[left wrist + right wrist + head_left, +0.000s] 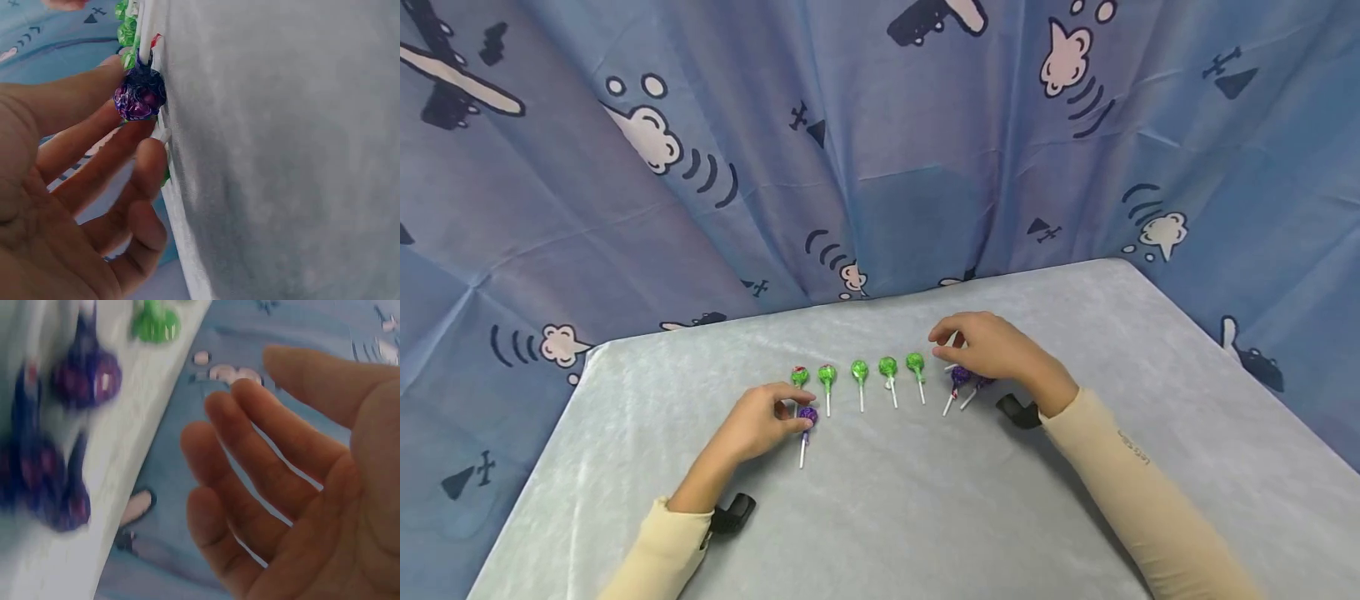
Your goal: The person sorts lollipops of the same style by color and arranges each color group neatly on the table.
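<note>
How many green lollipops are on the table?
5, in one row: leftmost lollipop by the left hand, then second lollipop, middle lollipop, fourth lollipop, rightmost lollipop by the right hand. Hands may hide more.

From my distant place I see a blue curtain (pixel 917 208), which hangs in soft vertical folds behind the desk (pixel 925 517) and goes also along its left and right sides, with a purplish tone in some parts. On its fabric are printed cartoon figures: dark airplanes with a pale wing (pixel 460 79), pale cloud puffs (pixel 655 140) outlined in dark, groups of curved lines (pixel 710 173), and small dark triangles (pixel 1236 82) near little crosses. The desk has a pale grey-white surface, and its far edge lies just before the curtain.
</note>
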Motion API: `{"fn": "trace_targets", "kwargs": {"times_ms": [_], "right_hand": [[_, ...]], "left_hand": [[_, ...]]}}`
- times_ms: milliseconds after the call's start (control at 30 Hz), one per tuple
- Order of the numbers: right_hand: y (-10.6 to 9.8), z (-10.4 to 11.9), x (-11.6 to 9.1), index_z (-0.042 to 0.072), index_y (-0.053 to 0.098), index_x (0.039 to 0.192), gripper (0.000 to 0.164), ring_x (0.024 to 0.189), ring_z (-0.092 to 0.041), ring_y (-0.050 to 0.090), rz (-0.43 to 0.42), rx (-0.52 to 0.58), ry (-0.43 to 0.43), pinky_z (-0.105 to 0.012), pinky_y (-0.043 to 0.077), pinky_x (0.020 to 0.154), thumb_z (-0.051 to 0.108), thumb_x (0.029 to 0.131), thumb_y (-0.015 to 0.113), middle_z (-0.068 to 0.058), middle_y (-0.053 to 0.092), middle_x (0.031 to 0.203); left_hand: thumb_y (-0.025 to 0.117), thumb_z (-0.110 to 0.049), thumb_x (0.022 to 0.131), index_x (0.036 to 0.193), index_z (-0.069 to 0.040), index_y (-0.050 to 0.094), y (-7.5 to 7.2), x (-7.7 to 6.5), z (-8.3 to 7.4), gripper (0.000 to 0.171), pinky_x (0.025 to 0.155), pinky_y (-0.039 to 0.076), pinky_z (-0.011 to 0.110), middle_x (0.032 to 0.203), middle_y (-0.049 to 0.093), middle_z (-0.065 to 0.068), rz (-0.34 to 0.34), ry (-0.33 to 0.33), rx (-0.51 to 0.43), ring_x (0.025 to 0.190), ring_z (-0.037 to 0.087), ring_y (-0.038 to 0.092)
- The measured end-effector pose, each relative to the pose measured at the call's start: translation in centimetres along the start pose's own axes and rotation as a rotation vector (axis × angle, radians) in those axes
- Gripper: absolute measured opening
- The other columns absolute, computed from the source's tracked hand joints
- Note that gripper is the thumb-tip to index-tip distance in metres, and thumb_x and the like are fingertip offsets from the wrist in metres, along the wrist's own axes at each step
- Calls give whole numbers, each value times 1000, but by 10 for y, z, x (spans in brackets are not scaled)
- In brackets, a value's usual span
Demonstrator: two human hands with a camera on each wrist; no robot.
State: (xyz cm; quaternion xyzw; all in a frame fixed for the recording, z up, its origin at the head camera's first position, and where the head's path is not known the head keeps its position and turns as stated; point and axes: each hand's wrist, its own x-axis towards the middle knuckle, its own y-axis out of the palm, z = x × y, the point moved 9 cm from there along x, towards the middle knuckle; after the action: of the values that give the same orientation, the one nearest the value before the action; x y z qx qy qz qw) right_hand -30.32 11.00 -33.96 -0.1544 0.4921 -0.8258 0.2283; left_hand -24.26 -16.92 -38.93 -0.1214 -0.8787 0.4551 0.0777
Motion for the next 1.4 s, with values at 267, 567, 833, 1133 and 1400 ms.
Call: {"fn": "trace_targets", "kwargs": {"times_ms": [267, 567, 833, 1133, 1400], "right_hand": [[-18, -32, -8, 8, 69, 122, 30, 101, -25, 65, -5, -3, 63, -45, 51, 86, 26, 98, 62, -6, 73, 110], [-16, -67, -12, 5, 67, 123, 35, 103, -28, 67, 87, -10, 97, -46, 52, 87, 23, 94, 68, -12, 72, 113], [-5, -82, -13, 4, 67, 123, 36, 103, -28, 66, 134, -8, 116, -47, 51, 89, 23, 93, 69, -12, 72, 114], [1, -85, -9, 6, 70, 114, 29, 93, -20, 62, 128, -9, 136, -41, 49, 83, 23, 91, 72, -8, 72, 103], [-3, -91, -10, 7, 70, 113, 28, 93, -22, 63, 96, 3, 162, -41, 49, 81, 23, 90, 73, -10, 72, 104]], "left_hand": [[82, -14, 80, 104, -14, 78, 0, -3, 8, 24, 68, 46, 26, 100, 74, 3, -16, -23, -1, 75, 8, 58], [83, -15, 79, 104, -15, 79, -4, -1, 14, 25, 68, 46, 24, 99, 75, 1, -14, -46, -39, 75, 8, 59], [82, -15, 80, 103, -16, 79, -5, 0, 12, 23, 70, 47, 26, 103, 74, 2, -14, -25, -55, 78, 9, 60], [83, -16, 81, 102, -17, 79, -4, 0, 10, 22, 71, 48, 25, 108, 74, 3, -13, 2, -65, 80, 9, 61], [82, -13, 81, 98, -16, 79, -6, 1, 11, 18, 69, 46, 24, 99, 75, 0, -24, 8, -59, 76, 9, 60]]}}
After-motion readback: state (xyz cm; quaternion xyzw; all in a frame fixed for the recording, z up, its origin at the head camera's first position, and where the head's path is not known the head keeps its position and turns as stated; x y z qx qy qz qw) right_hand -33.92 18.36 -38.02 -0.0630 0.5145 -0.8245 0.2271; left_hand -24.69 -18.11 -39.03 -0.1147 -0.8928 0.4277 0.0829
